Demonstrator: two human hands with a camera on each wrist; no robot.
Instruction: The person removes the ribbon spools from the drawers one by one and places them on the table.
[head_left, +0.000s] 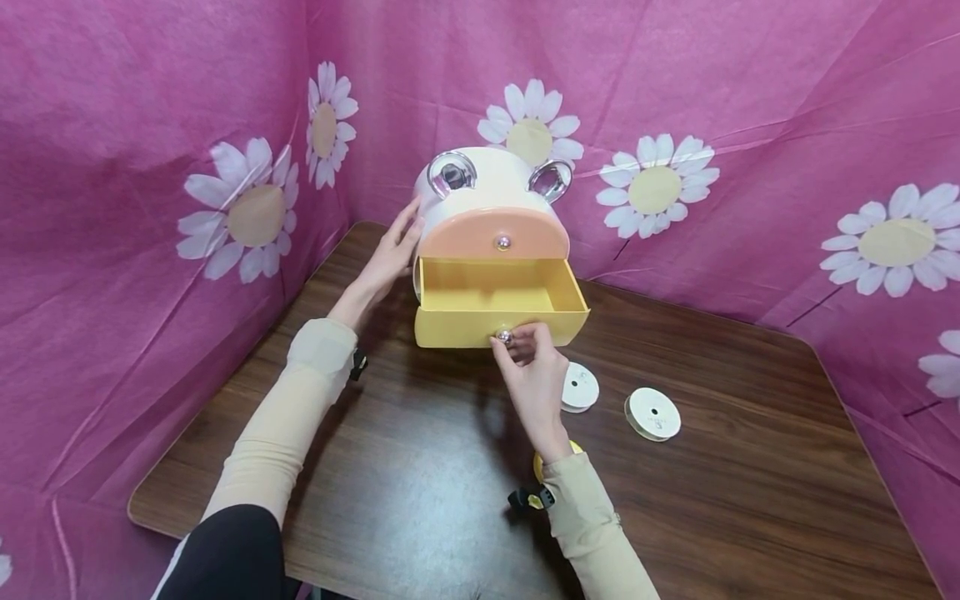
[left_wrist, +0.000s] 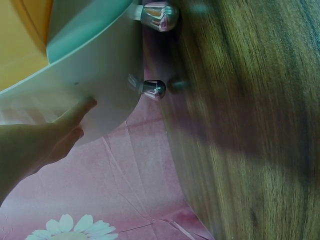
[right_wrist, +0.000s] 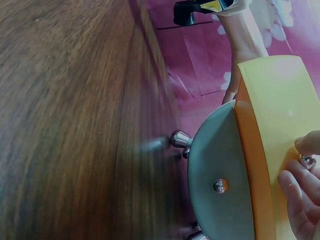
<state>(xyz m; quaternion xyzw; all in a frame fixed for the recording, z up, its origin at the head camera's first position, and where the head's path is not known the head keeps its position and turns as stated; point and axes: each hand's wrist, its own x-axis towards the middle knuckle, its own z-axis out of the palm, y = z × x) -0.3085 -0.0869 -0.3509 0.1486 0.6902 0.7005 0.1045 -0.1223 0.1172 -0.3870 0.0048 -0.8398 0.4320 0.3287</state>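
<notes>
A small rounded drawer cabinet (head_left: 487,179) with a white shell stands on the table. Its yellow drawer (head_left: 453,329) is pulled out and holds nothing I can see. My right hand (head_left: 538,383) pinches that drawer's silver knob (head_left: 504,337) between thumb and fingers. Above it, the peach drawer (head_left: 472,235) is closed. In the right wrist view a green drawer front (right_wrist: 215,150) with its own knob shows beneath the yellow one. My left hand (head_left: 388,254) rests against the shell's left side, fingers extended; the left wrist view shows its fingers (left_wrist: 75,114) touching the shell.
Two white-faced spools (head_left: 654,414) lie right of my right hand, the nearer one partly hidden by it. A yellow round thing (head_left: 575,447) shows behind my right wrist. Silver feet (left_wrist: 154,90) hold the cabinet off the wooden table (head_left: 405,467). Pink flowered cloth (head_left: 750,100) hangs around.
</notes>
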